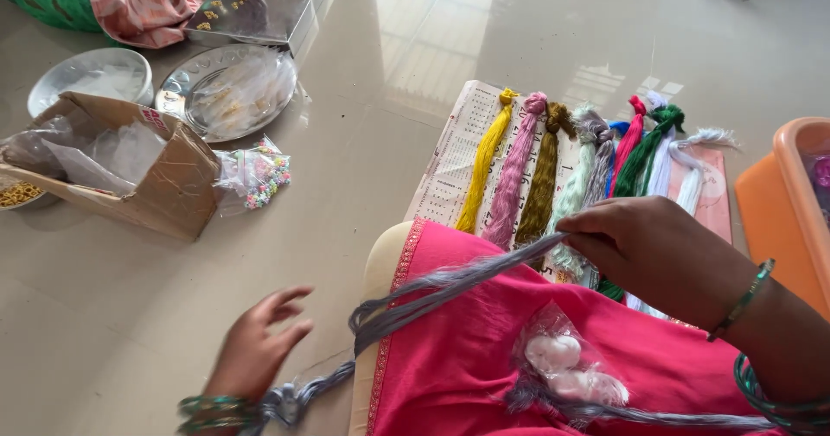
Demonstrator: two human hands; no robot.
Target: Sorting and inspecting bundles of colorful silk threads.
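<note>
My right hand [644, 250] pinches a bundle of grey thread [450, 285] that stretches left across the pink cloth [467, 358] on my lap. The thread's lower end runs down to my left wrist, where it is looped by the green bangles [216, 412]. My left hand [259, 345] hovers over the floor with its fingers spread and nothing in its grasp. A small clear bag of white pieces [571, 367] lies on the pink cloth. Several coloured thread skeins [540, 172] lie side by side on a printed paper sheet [450, 168] just beyond my right hand.
A cardboard box [164, 185] with plastic wrap stands at the left, beside a bag of coloured beads [259, 177]. A steel plate [226, 90], a clear bowl [86, 77] and a clear box [277, 8] lie behind. An orange tub [791, 203] sits at the right edge.
</note>
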